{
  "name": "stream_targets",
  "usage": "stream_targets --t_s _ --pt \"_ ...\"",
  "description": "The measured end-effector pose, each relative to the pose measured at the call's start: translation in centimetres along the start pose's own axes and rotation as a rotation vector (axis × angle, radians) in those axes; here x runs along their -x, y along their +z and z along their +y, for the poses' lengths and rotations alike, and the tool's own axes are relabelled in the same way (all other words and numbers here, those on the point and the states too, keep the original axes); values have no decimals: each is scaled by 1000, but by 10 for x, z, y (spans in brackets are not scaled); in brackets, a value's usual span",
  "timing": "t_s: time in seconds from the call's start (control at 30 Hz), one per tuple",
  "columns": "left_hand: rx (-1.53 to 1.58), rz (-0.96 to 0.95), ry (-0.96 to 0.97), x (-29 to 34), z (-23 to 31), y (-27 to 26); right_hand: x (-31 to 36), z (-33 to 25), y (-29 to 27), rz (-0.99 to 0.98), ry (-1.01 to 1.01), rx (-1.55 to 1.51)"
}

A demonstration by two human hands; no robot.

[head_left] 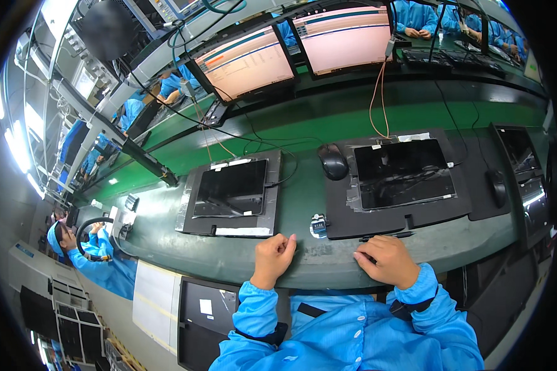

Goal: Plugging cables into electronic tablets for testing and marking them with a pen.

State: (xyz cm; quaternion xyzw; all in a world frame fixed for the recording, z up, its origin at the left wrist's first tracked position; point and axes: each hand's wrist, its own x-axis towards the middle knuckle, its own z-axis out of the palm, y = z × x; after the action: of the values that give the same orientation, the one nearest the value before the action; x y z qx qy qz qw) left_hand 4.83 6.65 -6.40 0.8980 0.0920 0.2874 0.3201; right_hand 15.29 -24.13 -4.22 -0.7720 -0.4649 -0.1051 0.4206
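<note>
Far left of your left fingers, well apart: a co-worker in a blue coat [114, 272], off beyond the bench end. Left tablet [232, 188], screen dark, sits ahead-left of your left fingers on a black pad [189, 226]; the pad's taped front edge ends just short of your knuckles, front right corner nearest. Left monitor [244, 62], lit, is far ahead of that hand.

Your left hand [272, 261]: fingers clenched loosely, thumb against the index side, at the bench's front edge. Between your two hands the green bench [300, 204] runs forward as a strip between the pads, so your left fingers have room ahead and to the right. Small blue-and-white item [318, 226] narrows it on the right, just beside the right pad's [377, 226] front left corner. Black mouse [333, 162] is farther up, at that pad's left edge.

Your right hand [387, 261]: fingers loosely clenched too, thumb out to the left. Pen [405, 235] lies just past those knuckles, along the pad's front edge; can't tell if they touch. Right tablet [405, 173], dark, is straight ahead. Second mouse [496, 188] is farther right, ahead of your fingers.
</note>
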Motion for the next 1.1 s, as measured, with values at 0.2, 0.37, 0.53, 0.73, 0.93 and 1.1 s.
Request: stream_targets --t_s 0.2,0.37,0.53,0.73,0.93,1.1 --pt "-54 -3 73 -1 -2 1 2 1 1 -12 -5 -4" --pt "-68 -2 78 -2 2 2 1 1 1 -13 -14 2" --pt "-87 -13 70 -2 1 1 2 2 2 -18 9 -20" --pt "-97 -27 51 -2 10 -4 -4 -7 -1 -13 18 -30" --pt "-35 120 135 -4 0 -88 -65 -36 -43 56 -91 -55" --pt "-491 14 151 -47 -77 -158 -186 -9 -9 -122 -178 122"
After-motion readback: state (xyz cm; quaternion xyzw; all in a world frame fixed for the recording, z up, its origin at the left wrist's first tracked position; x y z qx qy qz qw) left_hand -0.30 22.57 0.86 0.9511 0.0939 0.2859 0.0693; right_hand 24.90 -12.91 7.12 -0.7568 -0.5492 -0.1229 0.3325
